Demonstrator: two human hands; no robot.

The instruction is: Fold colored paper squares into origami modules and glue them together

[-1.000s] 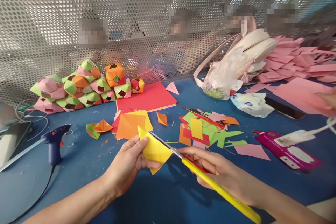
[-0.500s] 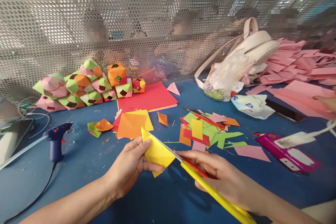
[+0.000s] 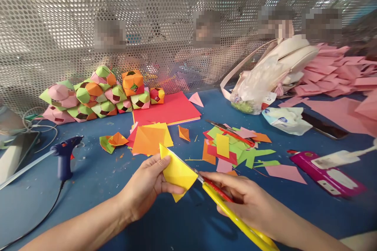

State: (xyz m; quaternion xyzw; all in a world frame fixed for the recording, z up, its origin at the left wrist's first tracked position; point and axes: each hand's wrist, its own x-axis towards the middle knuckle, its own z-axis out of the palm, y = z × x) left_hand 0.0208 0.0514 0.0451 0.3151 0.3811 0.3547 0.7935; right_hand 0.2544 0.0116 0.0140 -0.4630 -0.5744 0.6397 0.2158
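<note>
Near the desk's [image 3: 97, 192] left edge, the glue gun [image 3: 64, 160], if hot, may burn. Toward the desk's near edge, the left hand [image 3: 145, 183] pinches the raised yellow paper [image 3: 179, 172]; a slack grip could skew any cut. The right hand [image 3: 246, 195] grips scissors [image 3: 228, 211] against the paper's edge; overrun could nick the opposite hand.

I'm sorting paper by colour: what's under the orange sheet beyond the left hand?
Yellow paper shows at right, pink paper and red paper at left; the orange sheet hides the rest, so the count is unclear.
</note>
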